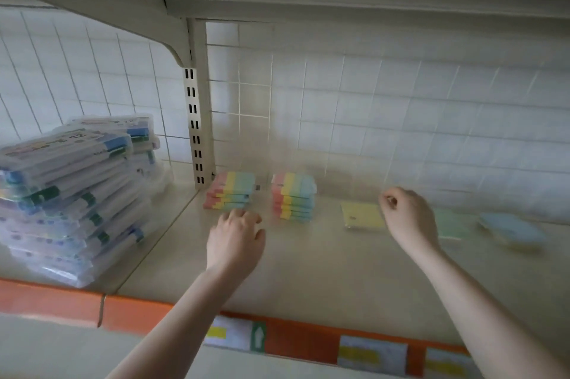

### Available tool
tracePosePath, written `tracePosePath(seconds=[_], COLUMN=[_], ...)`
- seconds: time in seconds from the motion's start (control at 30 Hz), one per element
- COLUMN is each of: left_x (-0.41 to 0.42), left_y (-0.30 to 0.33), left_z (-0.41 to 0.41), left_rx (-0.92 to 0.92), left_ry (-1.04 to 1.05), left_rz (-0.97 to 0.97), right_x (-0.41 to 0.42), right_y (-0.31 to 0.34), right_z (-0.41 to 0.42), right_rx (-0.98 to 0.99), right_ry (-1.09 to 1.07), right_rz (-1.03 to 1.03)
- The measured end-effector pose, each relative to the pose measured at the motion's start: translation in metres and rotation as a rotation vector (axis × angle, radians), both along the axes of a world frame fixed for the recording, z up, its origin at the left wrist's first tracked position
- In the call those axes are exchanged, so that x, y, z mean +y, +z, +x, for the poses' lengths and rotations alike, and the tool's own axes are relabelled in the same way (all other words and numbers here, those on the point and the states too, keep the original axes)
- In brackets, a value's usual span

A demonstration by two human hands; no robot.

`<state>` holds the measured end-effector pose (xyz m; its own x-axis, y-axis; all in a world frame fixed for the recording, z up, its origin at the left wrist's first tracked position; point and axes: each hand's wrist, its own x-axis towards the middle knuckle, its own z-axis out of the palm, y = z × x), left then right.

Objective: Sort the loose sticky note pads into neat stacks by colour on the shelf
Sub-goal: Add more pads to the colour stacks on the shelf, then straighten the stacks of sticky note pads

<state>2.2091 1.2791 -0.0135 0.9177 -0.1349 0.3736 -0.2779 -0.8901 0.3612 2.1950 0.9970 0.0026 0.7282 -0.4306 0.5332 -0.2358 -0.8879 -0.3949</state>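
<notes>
Two stacks of multicolour striped pads stand at the back of the cream shelf (pixel 308 267): a left stack (pixel 229 192) and a right stack (pixel 294 196). To their right lie a yellow pad (pixel 362 214), a green pad (pixel 452 224) and a blue pad (pixel 512 228), each flat. My left hand (pixel 236 239) hovers just in front of the left stack, fingers loosely curled and holding nothing. My right hand (pixel 407 215) is above the yellow pad's right edge, fingers curled; I cannot tell whether it pinches anything.
A pile of clear plastic cases (pixel 71 193) fills the shelf section to the left, past a slotted upright post (pixel 197 119). A wire grid back panel (pixel 370 107) closes the rear. The orange front rail (pixel 296 338) carries price labels. Another shelf hangs overhead.
</notes>
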Motion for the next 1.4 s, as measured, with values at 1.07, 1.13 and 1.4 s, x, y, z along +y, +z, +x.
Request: tracePosePath(seconds=[1.07, 1.13, 1.4], left_x=[-0.477, -0.493, -0.578], left_y=[0.023, 0.025, 0.028], left_z=[-0.158, -0.16, -0.185], left_rx=[-0.045, -0.044, 0.002], left_ry=[-0.459, -0.481, -0.481], left_rz=[-0.053, -0.035, 0.014], right_x=[-0.442, -0.462, -0.555], right_y=[-0.025, -0.024, -0.025], right_z=[-0.294, -0.298, -0.329], right_rx=[0.093, 0.057, 0.039], right_ry=[-0.372, -0.373, -0.374], right_rz=[-0.209, -0.24, -0.206])
